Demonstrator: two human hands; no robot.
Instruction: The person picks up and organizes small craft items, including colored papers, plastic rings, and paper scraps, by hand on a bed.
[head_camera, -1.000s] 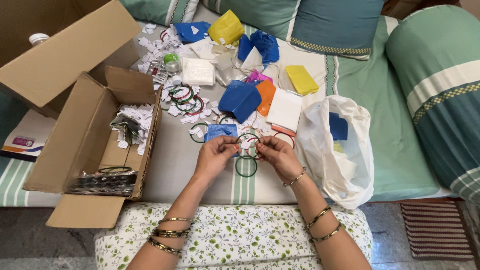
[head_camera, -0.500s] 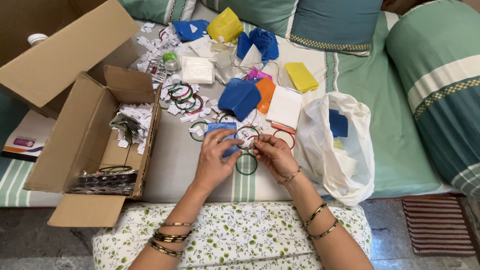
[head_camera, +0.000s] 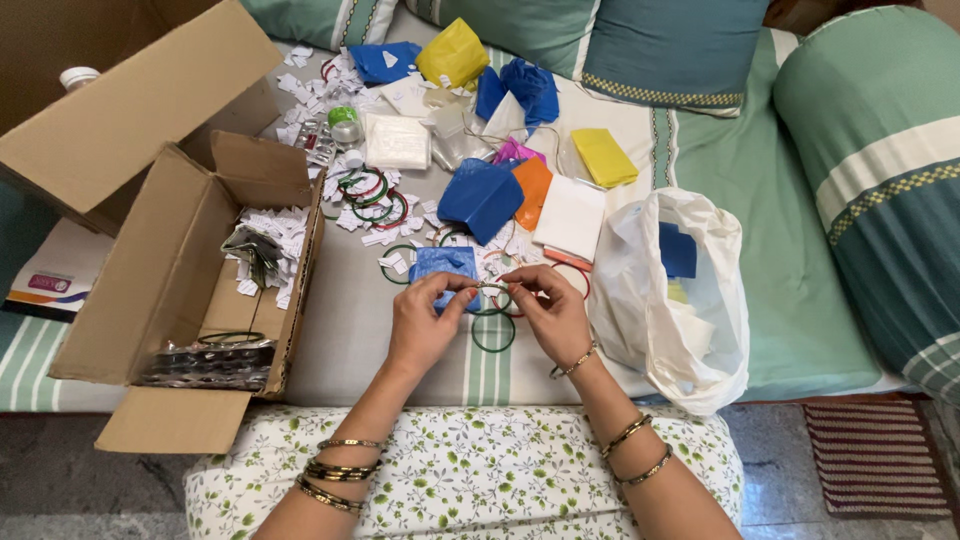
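Left hand (head_camera: 425, 322) and right hand (head_camera: 550, 310) pinched together on a thin bangle (head_camera: 493, 291), fingertips closed on its rim from either side, held just above the bed (head_camera: 760, 200). Directly below, a green bangle (head_camera: 493, 333) flat on the striped sheet. Just behind the left fingers, a small blue packet (head_camera: 443, 264). To the right, an open white plastic bag (head_camera: 668, 300); to the left, an open cardboard box (head_camera: 190, 290) with paper scraps inside.

A striped bed (head_camera: 770, 230) carries a cardboard box (head_camera: 190, 290), bangles (head_camera: 370, 192), coloured packets (head_camera: 482, 198) and a white bag (head_camera: 670, 300).
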